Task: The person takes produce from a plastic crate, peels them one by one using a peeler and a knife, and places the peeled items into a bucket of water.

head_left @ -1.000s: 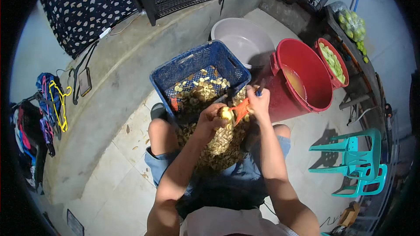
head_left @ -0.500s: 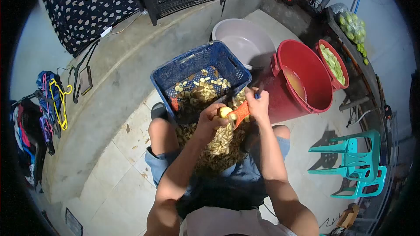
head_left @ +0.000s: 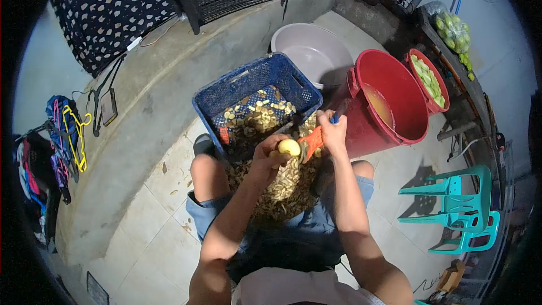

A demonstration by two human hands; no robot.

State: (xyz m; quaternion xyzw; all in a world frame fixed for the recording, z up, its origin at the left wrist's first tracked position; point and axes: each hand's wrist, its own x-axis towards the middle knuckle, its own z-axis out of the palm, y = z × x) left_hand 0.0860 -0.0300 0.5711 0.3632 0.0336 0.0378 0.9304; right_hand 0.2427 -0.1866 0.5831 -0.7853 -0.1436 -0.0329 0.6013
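Peeled fruit (head_left: pixel 289 147) gripped in left hand (head_left: pixel 271 153); orange peeler (head_left: pixel 311 142), gripped in right hand (head_left: pixel 333 130), held just beside, rightward, blade end toward fruit.

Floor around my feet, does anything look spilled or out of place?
Yes, slightly: a few brownish scraps lie loose on the pale floor tiles, left of your left knee. They look like strays, apart from the big heap of pieces between your legs.

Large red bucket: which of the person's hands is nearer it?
Right. The right hand, with the orange tool, is beside the large red bucket; the left hand, holding a yellow piece, is farther left.
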